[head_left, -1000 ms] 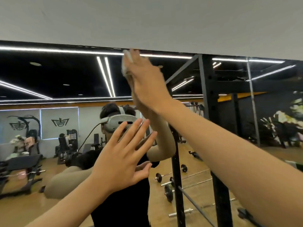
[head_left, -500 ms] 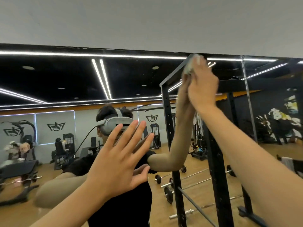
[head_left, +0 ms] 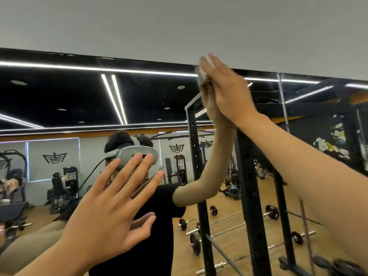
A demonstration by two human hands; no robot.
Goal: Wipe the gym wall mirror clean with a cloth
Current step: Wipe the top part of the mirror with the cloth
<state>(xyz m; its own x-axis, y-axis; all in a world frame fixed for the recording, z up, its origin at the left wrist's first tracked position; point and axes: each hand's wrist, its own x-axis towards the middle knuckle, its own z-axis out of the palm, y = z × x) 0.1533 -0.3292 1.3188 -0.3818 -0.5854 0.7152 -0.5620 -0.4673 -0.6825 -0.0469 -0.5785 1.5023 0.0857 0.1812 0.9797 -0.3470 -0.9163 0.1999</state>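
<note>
The wall mirror (head_left: pixel 59 92) fills most of the view, and its top edge meets the grey wall above. My right hand (head_left: pixel 227 92) reaches high and presses a small pale cloth (head_left: pixel 202 75) flat against the glass just under that top edge, fingers straight; only the cloth's edge shows beyond the fingers. Lower and to the left, my left hand (head_left: pixel 111 212) rests flat on the mirror with fingers spread and holds nothing. My reflection with a headset (head_left: pixel 137 152) shows behind the left hand.
A vertical seam (head_left: pixel 282 100) between mirror panels runs to the right of my right hand. The glass reflects a black power rack (head_left: pixel 199 176), barbells on a wooden floor (head_left: pixel 229 218) and gym machines at the left (head_left: pixel 59 182).
My right hand swept the cloth rightward along the mirror's top edge, then came back slightly to the left. My left hand stayed flat on the glass.
</note>
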